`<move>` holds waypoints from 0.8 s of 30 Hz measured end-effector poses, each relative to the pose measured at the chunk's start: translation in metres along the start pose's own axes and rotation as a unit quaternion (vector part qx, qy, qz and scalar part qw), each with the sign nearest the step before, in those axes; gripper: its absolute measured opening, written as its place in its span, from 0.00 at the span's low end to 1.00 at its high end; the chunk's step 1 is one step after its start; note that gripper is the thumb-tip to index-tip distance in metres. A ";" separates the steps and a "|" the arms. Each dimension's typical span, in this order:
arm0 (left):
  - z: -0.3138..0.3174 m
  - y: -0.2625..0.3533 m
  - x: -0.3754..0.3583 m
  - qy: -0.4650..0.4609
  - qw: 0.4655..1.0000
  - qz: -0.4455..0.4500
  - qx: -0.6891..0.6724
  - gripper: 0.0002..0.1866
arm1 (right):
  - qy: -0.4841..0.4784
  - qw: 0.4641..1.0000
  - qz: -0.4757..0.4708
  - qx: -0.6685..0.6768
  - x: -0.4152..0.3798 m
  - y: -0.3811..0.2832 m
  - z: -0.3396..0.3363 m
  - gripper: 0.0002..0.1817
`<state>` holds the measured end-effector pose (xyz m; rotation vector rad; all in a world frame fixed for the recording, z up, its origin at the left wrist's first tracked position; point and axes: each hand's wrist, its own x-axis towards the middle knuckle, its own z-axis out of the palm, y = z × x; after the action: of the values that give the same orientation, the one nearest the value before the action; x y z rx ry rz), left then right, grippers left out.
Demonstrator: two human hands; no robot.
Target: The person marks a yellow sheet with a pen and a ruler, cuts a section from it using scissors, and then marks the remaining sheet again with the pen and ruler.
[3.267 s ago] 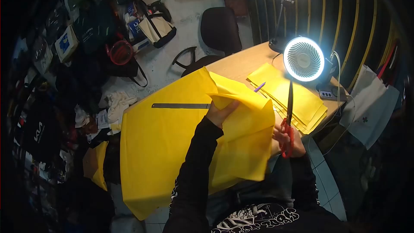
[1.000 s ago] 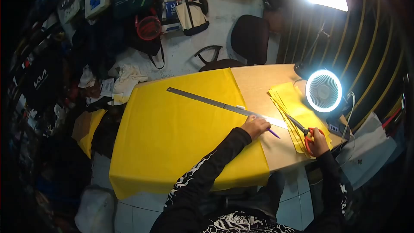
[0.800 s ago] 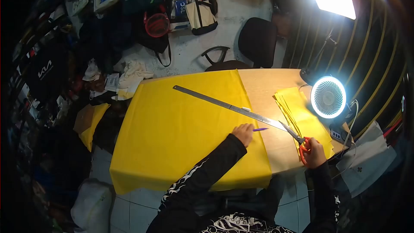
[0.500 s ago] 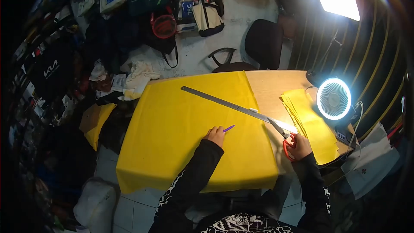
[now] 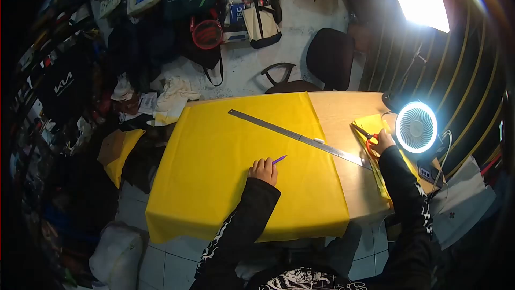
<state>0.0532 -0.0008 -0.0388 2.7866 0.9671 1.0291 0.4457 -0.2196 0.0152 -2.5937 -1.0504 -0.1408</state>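
Observation:
A large yellow cloth (image 5: 214, 150) covers most of the table and hangs over its front edge. My left hand (image 5: 263, 172) rests on it, closed around a purple pen (image 5: 279, 159) that points to the upper right. A long metal ruler (image 5: 273, 131) lies diagonally across the cloth, its right end on bare wood. At the right, my right hand (image 5: 383, 141) holds red-handled scissors (image 5: 366, 133) over a stack of folded yellow cloth (image 5: 370, 123). Their dark blades point to the upper left. A small white object (image 5: 318, 141) lies by the ruler.
A lit round fan (image 5: 416, 127) stands at the table's right end, near a bright lamp (image 5: 422, 9) and a power socket with cables (image 5: 427, 173). A dark chair (image 5: 330, 58) is behind the table (image 5: 351, 105). Bags and piled cloth lie at the left and back.
My right hand has moved up and to the right with the scissors, from beside the ruler's end to over the folded stack. My left hand has shifted slightly left with the pen.

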 end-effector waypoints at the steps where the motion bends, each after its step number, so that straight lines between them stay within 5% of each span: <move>1: 0.000 0.000 0.000 0.009 1.000 0.003 0.005 0.09 | -0.004 1.000 0.008 0.007 0.011 0.007 0.004 0.29; 9: -0.001 0.001 0.001 0.008 1.000 0.000 -0.004 0.09 | -0.024 0.999 0.008 0.043 0.035 0.024 0.019 0.22; 14: -0.002 0.001 0.001 0.005 1.000 0.000 0.001 0.09 | 0.100 0.979 0.001 -0.177 0.011 -0.024 0.016 0.17; 19: -0.003 0.002 0.002 0.000 1.000 -0.002 -0.001 0.09 | -0.036 0.966 -0.245 0.073 -0.005 -0.058 0.046 0.16; 24: -0.003 0.000 0.002 -0.005 1.000 0.002 -0.003 0.10 | -0.091 0.969 -0.228 0.012 -0.019 -0.087 0.050 0.15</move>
<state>0.0525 -0.0003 -0.0358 2.7873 0.9575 1.0164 0.3701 -0.1559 -0.0123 -2.3329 -1.6915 0.0027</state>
